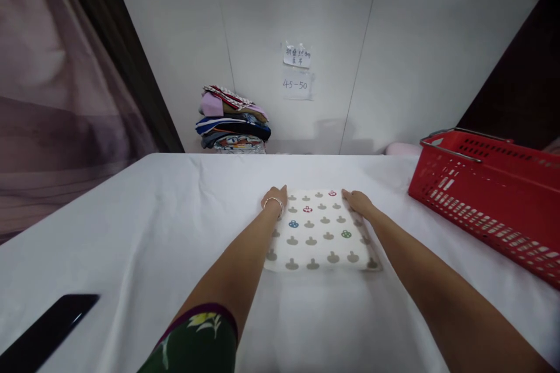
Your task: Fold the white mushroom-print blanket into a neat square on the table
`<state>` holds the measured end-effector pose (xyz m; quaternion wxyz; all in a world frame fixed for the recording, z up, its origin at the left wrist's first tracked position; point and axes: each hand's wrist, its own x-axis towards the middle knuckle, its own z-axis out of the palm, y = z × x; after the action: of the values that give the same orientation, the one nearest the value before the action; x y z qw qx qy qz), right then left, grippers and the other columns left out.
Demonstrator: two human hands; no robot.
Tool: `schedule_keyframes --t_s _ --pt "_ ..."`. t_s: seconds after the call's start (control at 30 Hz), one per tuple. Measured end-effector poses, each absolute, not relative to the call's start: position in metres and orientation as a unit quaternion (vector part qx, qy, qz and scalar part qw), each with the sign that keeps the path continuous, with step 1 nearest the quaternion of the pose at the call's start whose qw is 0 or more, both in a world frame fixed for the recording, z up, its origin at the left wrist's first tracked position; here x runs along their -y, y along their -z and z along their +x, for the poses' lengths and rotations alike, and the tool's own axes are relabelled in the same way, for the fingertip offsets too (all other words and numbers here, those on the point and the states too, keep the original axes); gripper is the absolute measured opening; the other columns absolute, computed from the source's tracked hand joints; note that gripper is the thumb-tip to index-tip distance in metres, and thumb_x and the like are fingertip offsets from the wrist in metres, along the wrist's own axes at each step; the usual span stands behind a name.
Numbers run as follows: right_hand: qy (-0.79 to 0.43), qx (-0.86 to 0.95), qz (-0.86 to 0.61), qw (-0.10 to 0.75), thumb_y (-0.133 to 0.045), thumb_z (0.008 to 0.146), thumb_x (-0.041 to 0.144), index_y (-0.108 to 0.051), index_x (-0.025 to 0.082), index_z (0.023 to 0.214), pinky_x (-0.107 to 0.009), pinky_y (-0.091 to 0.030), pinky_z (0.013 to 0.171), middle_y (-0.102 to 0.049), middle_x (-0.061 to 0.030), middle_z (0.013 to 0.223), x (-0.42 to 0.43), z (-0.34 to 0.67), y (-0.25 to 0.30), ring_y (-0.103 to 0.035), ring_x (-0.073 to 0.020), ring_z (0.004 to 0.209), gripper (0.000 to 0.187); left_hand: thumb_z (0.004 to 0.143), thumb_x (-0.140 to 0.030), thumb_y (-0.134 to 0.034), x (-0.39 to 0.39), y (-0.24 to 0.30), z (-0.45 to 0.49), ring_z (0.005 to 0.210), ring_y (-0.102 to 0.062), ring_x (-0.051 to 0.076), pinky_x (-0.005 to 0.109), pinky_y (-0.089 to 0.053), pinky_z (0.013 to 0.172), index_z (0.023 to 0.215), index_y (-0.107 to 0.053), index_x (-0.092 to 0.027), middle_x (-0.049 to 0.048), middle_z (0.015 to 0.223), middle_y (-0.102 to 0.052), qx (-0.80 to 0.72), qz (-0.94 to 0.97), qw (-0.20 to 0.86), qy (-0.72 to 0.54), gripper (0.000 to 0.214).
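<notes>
A folded white cloth (321, 242) printed with grey mushrooms, and a few red, blue and green ones, lies flat as a near square in front of me. My left hand (275, 197), with a bracelet at the wrist, is at its far left corner, fingers closed on the edge. At the far right corner, my right hand (357, 202) has its fingers together on the cloth's edge. The fingers' undersides are hidden. The cloth's near edge lies free of both hands.
The table has a white cover (175, 233). A red plastic basket (490, 198) with metal handles stands at the right. At the near left lies a black phone (48, 332). A stack of folded fabrics (234, 119) rises beyond the far edge, against the wall with paper notes (298, 83).
</notes>
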<state>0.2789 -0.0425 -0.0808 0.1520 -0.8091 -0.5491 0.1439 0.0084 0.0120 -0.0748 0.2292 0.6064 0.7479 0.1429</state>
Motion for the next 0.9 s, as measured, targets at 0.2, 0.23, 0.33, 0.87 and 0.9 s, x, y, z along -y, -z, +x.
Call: schedule_keyframes --t_s 0.2,0.23,0.33,0.87,0.9 --pt "-0.122 0.526 -0.829 0.147 -0.027 0.087 0.053 -0.060 0.015 0.098 -0.031 -0.041 0.074 -0.064 -0.0153 0.102 0.041 0.272 0.090 -0.059 -0.0258 0.094 0.052 0.089 -0.049 -0.022 -0.014 0.083 0.006 0.106 -0.056 0.030 0.039 -0.043 0.082 0.113 -0.053 -0.014 0.0190 0.118 -0.057 -0.753 0.598 0.246 -0.122 0.052" --pt "-0.121 0.525 -0.830 0.145 -0.026 0.088 0.053 -0.060 0.016 0.097 -0.031 -0.042 0.074 -0.064 -0.0150 0.102 0.042 0.271 0.091 -0.059 -0.0258 0.094 0.051 0.089 -0.049 -0.022 -0.014 0.083 0.006 0.106 -0.056 0.030 0.039 -0.043 0.082 0.112 -0.053 -0.015 0.0187 0.118 -0.057 -0.752 0.599 0.246 -0.120 0.052" --pt "-0.120 0.527 -0.831 0.132 -0.026 0.088 0.051 -0.060 0.017 0.093 -0.032 -0.042 0.074 -0.064 -0.0138 0.100 0.043 0.271 0.091 -0.059 -0.0253 0.093 0.048 0.089 -0.050 -0.022 -0.013 0.083 0.006 0.106 -0.055 0.029 0.039 -0.042 0.084 0.111 -0.052 -0.015 0.0182 0.118 -0.057 -0.750 0.603 0.242 -0.120 0.052" --pt "-0.118 0.563 -0.813 0.088 -0.028 0.089 0.049 -0.060 0.017 0.101 -0.033 -0.042 0.078 -0.064 -0.0132 0.106 0.045 0.273 0.086 -0.058 -0.0254 0.099 0.047 0.091 -0.028 -0.032 -0.014 0.083 0.004 0.117 -0.046 0.020 0.031 -0.037 0.094 0.108 -0.057 -0.024 0.0083 0.119 -0.056 -0.662 0.718 0.191 -0.101 0.031" --pt "-0.119 0.568 -0.810 0.088 -0.029 0.089 0.048 -0.060 0.017 0.100 -0.033 -0.042 0.078 -0.064 -0.0130 0.106 0.044 0.274 0.086 -0.058 -0.0251 0.098 0.046 0.090 -0.027 -0.034 -0.014 0.083 0.003 0.117 -0.047 0.020 0.031 -0.037 0.094 0.107 -0.058 -0.024 0.0085 0.118 -0.056 -0.660 0.719 0.192 -0.096 0.030"
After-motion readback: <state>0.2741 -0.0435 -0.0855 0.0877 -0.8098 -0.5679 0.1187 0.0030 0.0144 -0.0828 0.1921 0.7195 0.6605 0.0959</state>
